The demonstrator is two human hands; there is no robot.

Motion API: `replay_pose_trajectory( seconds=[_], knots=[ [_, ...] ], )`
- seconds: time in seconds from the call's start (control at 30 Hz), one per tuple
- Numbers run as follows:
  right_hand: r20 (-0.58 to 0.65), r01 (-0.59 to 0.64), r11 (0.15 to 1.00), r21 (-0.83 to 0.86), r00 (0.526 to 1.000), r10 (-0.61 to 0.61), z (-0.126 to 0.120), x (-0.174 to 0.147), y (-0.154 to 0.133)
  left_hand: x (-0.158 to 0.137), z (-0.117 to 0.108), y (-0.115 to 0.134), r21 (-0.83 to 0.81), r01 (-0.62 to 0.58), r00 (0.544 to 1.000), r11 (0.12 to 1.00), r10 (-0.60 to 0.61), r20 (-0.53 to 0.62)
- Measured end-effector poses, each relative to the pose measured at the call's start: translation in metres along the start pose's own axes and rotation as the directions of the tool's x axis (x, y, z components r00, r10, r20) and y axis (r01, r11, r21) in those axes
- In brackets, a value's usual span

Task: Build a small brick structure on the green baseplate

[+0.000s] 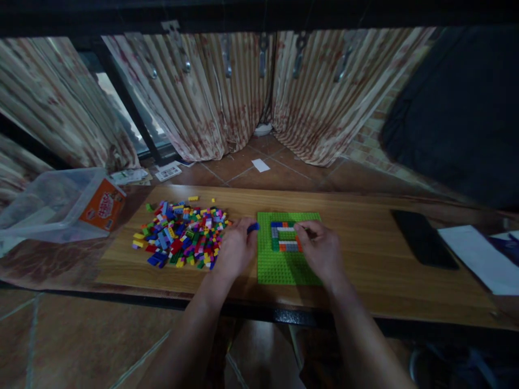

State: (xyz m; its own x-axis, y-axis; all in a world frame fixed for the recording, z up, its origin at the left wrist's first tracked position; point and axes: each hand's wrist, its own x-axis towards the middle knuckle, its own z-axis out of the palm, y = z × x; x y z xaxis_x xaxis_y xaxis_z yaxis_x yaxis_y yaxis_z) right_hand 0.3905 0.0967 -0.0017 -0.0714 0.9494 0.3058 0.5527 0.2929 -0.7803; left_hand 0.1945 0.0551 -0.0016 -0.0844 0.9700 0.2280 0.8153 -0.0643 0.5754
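Observation:
My left hand (237,243) is closed, holding a blue toy brick (253,227) between thumb and fingers, just off the left edge of the green baseplate (290,273). On that plate stands a small rectangular outline of bricks (288,247) in blue, white, orange, grey and green. My right hand (322,248) is over the outline's right side, fingertips pinched together at its upper right corner. Whatever lies between those fingertips is too small and hidden to make out. Left of my left hand spreads a pile of loose multicoloured bricks (184,237).
A clear plastic tub (60,200) with an orange label sits at the far left. Toward the right lie a black flat tablet-like object (424,239) and white paper (474,259). The wooden board (365,270) carries the baseplate and pile. Curtains hang behind.

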Motion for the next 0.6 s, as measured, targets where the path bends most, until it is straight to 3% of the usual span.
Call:
replay_pose_trajectory(
  seconds=[0.17,0.4,0.6],
  knots=[
    [0.030,0.014,0.999,0.030,0.999,-0.015,-0.002,0.000,0.003,-0.003,0.016,0.020,-0.111,-0.041,0.997,0.993,0.048,0.058],
    [0.280,0.120,0.992,0.040,0.952,-0.127,-0.001,-0.005,0.008,-0.001,0.030,0.036,-0.189,-0.048,0.994,0.981,0.065,0.088],
    [0.221,0.067,0.995,0.067,0.972,-0.080,0.000,-0.005,0.009,-0.003,0.040,0.040,-0.278,-0.031,0.996,0.960,0.055,0.077]
  ],
)
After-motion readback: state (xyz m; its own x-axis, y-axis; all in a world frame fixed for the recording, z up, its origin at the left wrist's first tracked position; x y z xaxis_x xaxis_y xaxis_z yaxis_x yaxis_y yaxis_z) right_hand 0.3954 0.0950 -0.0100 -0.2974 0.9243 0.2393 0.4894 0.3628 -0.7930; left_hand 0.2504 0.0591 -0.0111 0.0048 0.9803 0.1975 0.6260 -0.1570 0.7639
